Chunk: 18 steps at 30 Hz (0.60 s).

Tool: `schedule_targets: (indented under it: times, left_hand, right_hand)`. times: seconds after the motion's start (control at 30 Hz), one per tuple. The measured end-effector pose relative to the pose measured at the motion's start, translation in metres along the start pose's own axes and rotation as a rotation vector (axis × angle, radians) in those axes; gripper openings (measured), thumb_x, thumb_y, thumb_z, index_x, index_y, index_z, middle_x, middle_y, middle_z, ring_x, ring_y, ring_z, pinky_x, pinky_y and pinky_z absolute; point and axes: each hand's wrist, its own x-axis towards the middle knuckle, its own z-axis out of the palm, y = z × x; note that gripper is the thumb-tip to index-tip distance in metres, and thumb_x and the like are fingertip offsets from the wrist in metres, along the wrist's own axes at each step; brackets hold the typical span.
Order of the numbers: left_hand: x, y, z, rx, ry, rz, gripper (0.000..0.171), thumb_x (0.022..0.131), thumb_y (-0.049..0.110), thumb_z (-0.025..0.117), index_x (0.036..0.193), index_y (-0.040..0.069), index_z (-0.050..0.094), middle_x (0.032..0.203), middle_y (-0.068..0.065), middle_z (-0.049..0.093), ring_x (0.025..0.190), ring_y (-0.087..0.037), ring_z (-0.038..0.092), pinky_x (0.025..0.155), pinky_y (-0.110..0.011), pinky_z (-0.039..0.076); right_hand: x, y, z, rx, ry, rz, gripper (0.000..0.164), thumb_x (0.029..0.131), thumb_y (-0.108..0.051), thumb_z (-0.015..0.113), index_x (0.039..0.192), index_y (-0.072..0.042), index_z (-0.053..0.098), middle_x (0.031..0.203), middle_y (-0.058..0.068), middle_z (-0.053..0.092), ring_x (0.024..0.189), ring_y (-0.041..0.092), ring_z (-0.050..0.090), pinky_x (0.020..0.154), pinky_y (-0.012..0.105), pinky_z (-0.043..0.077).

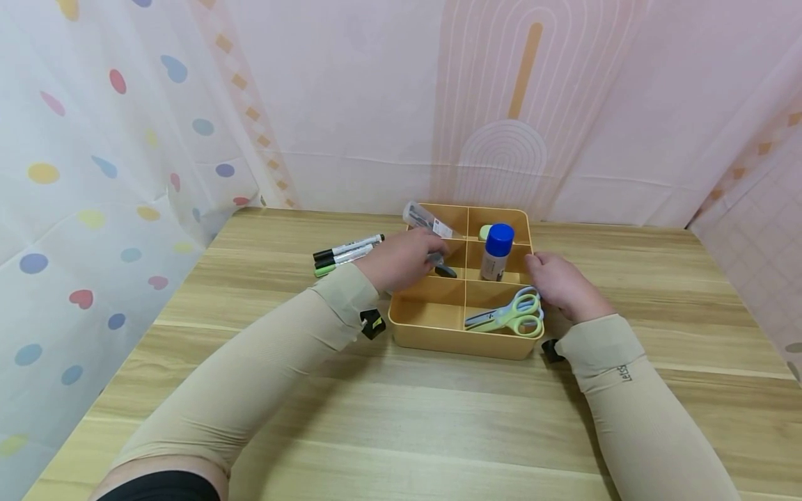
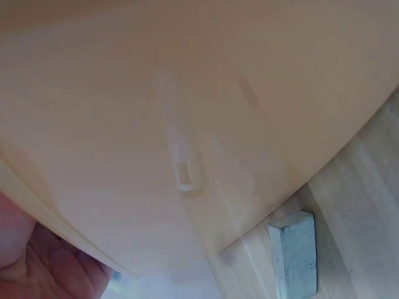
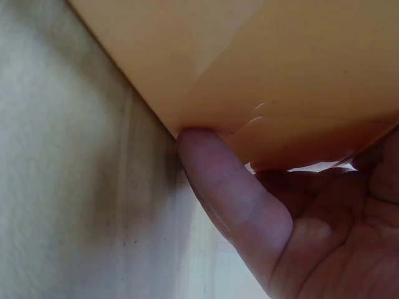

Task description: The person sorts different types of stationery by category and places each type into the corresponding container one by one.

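Observation:
A yellow-orange organizer box [image 1: 466, 341] with six compartments stands on the wooden table. My left hand [image 1: 404, 261] reaches over its left rim, fingers curled at the middle-left compartment around a small grey and black item [image 1: 445, 271], mostly hidden by the hand. On the other side my right hand [image 1: 564, 282] grips the right wall; its thumb [image 3: 230, 180] lies along the outer wall in the right wrist view. Green-handled scissors [image 1: 510, 316] lie in the front-right compartment, a blue-capped glue stick [image 1: 497, 250] stands behind them, and a clear tube [image 1: 426, 218] leans at the back left.
Several markers [image 1: 344, 254] lie on the table left of the box. A grey block [image 2: 296, 255] sits beside the box wall in the left wrist view. A patterned curtain [image 1: 351, 104] hangs along the table's back edge. A light-green item [image 1: 484, 232] lies in the back-right compartment.

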Motion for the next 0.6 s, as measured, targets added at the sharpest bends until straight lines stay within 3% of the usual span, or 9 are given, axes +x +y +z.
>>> schedule_targets:
  times: [0.2,0.6]
  left_hand:
    - [-0.0006,-0.0009,0.0005,0.000,-0.001,-0.005,0.035,0.104,0.012,0.065,0.138,0.015,0.068,0.145,-0.005,0.063,0.133,-0.025,0.062,0.114,-0.041,0.051]
    - [-0.0027,-0.0016,-0.0001,-0.002,0.001,-0.001,0.036,0.103,0.011,0.063,0.139,0.015,0.068,0.147,-0.005,0.062,0.137,-0.026,0.059,0.116,-0.041,0.049]
  right_hand:
    - [0.0010,0.0007,0.0005,0.001,-0.004,-0.001,0.065,0.114,-0.042,0.018,0.156,0.003,0.041,0.150,0.026,0.051,0.131,0.041,0.047,0.121,0.063,0.035]
    - [0.0005,0.0000,0.0002,0.002,-0.006,-0.006,0.065,0.115,-0.041,0.019,0.159,0.003,0.038,0.162,0.029,0.041,0.148,0.045,0.040,0.125,0.066,0.027]
